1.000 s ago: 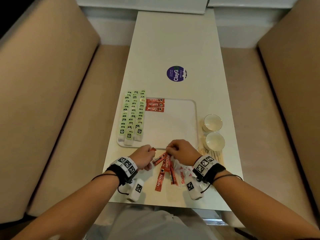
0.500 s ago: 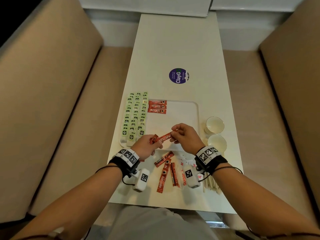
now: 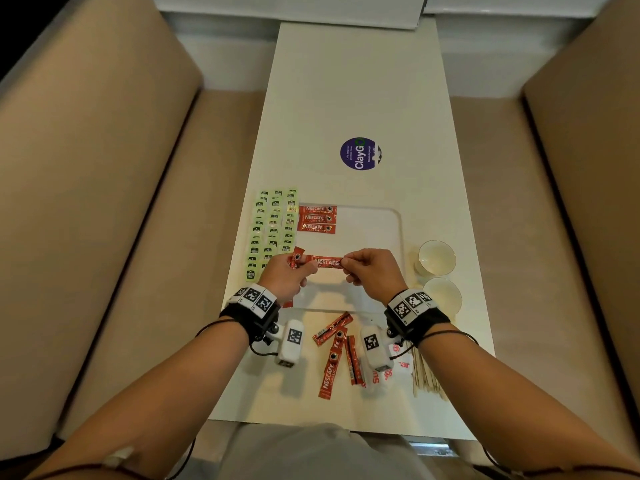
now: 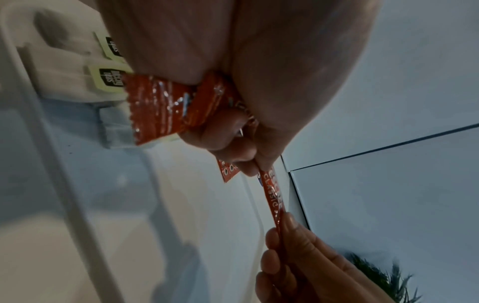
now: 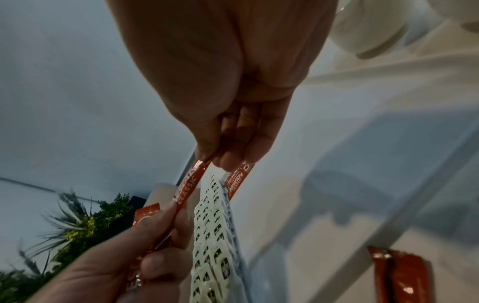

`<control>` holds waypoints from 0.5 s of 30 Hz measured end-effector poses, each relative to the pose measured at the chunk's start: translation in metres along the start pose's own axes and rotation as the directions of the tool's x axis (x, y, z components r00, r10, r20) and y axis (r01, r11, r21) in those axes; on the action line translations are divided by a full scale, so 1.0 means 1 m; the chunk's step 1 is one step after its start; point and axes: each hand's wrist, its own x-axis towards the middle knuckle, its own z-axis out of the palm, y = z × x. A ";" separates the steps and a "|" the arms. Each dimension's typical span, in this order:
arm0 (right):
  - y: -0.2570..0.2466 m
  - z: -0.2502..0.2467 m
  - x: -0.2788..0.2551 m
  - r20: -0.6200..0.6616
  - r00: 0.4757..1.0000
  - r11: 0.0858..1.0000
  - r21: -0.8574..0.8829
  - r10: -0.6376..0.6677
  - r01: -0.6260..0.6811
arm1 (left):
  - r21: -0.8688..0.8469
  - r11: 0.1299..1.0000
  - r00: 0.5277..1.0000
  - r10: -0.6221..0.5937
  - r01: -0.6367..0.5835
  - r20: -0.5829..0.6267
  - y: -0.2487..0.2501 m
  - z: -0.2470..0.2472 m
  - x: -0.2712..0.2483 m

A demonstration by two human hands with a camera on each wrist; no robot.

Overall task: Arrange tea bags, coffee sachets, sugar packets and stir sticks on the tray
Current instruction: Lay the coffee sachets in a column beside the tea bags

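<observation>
Hands are stretching one Nescafé sachet (image 3: 325, 263) level above the tray (image 3: 398, 223) — left hand (image 3: 287, 275) pinching one end plus a spare sachet (image 3: 296, 258), right hand (image 3: 372, 275) pinching the other — probably lining it up below the three laid sachets (image 3: 317, 218).

Through the right wrist camera I saw my right hand (image 5: 233, 82) from below, thumb and fingertips pinching one end of a red coffee sachet (image 5: 190, 185) marked CLASSIC. My left hand (image 5: 124, 258) gripped its other end, with a second sachet (image 5: 145, 215) poking out behind the thumb. Below them the tea bags (image 5: 215, 235) lay in overlapping rows, and another coffee sachet on the tray (image 5: 237, 181) sat just beside them. I made out a white cup (image 5: 368, 34) at the upper right, blurred, and a loose red sachet (image 5: 404, 274) at the lower right. A green plant (image 5: 85, 223) showed at the left.
</observation>
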 end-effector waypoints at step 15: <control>-0.001 0.006 0.045 -0.002 0.999 0.998 -0.051 0.040 -0.040 | 0.074 0.996 0.999 -0.039 0.039 0.003 0.006 -0.022 0.033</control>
